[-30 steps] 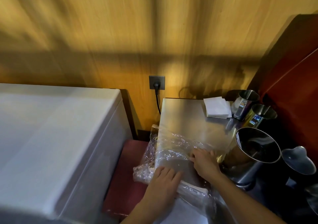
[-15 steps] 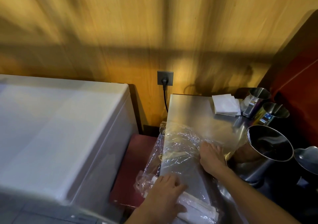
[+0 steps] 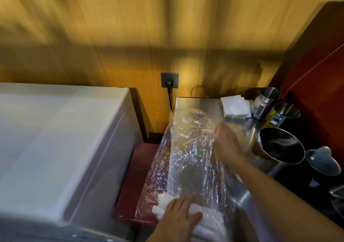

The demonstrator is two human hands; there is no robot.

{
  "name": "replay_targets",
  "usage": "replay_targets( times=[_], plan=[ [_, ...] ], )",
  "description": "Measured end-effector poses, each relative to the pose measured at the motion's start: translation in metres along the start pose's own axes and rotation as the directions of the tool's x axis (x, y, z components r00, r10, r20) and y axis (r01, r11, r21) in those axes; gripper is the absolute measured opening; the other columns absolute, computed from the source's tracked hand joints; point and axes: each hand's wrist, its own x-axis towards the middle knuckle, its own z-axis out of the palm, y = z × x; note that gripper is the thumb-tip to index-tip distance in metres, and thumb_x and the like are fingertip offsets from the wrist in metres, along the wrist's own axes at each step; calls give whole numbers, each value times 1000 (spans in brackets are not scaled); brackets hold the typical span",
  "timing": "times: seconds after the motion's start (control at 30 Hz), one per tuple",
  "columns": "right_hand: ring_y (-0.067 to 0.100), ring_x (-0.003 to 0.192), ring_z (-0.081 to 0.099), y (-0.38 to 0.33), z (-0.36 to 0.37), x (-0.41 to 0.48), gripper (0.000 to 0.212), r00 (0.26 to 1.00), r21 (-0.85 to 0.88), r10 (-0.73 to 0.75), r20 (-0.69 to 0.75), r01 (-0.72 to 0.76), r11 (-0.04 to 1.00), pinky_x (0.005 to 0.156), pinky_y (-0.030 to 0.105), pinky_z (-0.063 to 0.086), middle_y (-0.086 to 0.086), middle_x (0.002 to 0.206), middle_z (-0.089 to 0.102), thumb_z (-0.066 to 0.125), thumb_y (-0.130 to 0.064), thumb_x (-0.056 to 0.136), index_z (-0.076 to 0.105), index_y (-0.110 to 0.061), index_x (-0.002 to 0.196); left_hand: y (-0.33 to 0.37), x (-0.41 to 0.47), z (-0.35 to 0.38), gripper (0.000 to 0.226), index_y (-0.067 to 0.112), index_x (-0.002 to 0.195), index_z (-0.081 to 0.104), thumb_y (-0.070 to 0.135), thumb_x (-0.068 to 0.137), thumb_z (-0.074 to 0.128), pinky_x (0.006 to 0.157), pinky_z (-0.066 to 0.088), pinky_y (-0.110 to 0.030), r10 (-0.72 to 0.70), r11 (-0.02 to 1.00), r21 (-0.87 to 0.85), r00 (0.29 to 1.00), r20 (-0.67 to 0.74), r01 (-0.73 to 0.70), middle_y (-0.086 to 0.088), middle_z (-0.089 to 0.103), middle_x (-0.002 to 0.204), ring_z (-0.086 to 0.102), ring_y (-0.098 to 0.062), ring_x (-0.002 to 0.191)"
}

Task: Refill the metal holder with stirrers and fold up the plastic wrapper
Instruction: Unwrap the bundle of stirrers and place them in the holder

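Note:
A clear, crinkled plastic wrapper (image 3: 188, 156) lies spread lengthwise along the steel counter (image 3: 197, 103), its left edge hanging over the side. A few thin wooden stirrers (image 3: 191, 139) show through it near the far end. My right hand (image 3: 226, 140) lies flat on the wrapper's far right edge, fingers together. At the near end my left hand (image 3: 181, 217) presses flat on the wrapper and on white paper-wrapped packets (image 3: 163, 201) under it. A large metal holder (image 3: 281, 145) stands just right of my right hand, its inside dark.
White folded napkins (image 3: 235, 107) sit at the counter's back. Two smaller steel cups (image 3: 268, 100) (image 3: 282, 114) stand behind the large holder, a grey funnel-shaped lid (image 3: 323, 160) to its right. A white chest freezer (image 3: 61, 145) fills the left; a wall socket with plug (image 3: 169, 80) is behind.
My right hand has slid farther along the wrapper toward the wall, flattening it out. The left hand stays pressed on the near end. The camera has shifted closer and slightly left.

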Motion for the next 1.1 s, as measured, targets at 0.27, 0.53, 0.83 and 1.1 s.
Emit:
replay_targets(
  times=[0.27,0.53,0.83,1.1],
  plan=[
    [21,72,36,-25,-20,-7,30,977,187,-212,-35,215,959,61,29,15,-2,72,36,37,7,75,27,-21,66,-21,10,-21,39,27,121,54,46,86,52,103,37,-27,-139,959,-246,990,18,139,4,54,133,48,-15,122],
    [18,66,35,-33,-43,-13,35,796,30,-550,-251,574,818,61,33,32,11,68,49,53,11,66,35,-18,75,-64,46,-142,20,10,102,63,18,84,60,81,43,-32,-195,958,-287,750,-632,6,-5,69,98,59,-17,92],
    [15,69,32,-41,-57,-26,20,719,-64,-640,-272,650,757,67,26,28,11,69,52,43,3,76,38,-16,81,-85,118,-206,52,18,119,54,56,84,50,84,47,-40,-254,967,-122,884,-392,224,-3,68,109,62,-23,99],
    [25,106,48,-39,-58,-37,38,857,98,-281,-431,355,930,92,31,30,17,111,60,63,-28,78,50,-10,109,-92,117,-204,17,21,72,58,28,88,59,57,47,-32,-212,945,-322,864,-457,62,2,65,66,60,-19,63]
  ],
)
